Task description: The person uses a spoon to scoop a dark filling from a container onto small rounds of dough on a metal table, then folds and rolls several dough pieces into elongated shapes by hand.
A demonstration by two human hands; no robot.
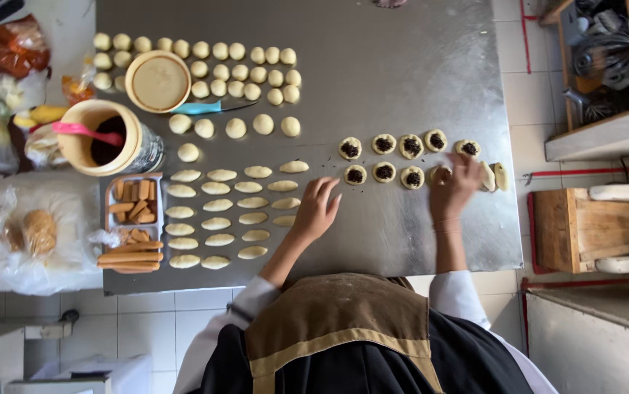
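Observation:
My left hand (317, 209) rests flat and empty on the steel table (395, 87), fingers spread, just right of the flattened oval dough pieces (231, 213). My right hand (454, 188) reaches over the far right of two rows of dough rounds topped with dark filling (384, 144), its fingers on one piece (440, 174); whether it grips the piece I cannot tell. Two folded pale pieces (495, 176) lie just right of that hand. Round dough balls (216, 70) fill the upper left.
A tub of dark filling with a pink spoon (103, 138), a lidded tub (158, 82), a teal-handled knife (205, 108) and a tray of brown sticks (133, 211) stand at the left. Bagged goods sit further left. A wooden box (576, 230) and shelf are at the right.

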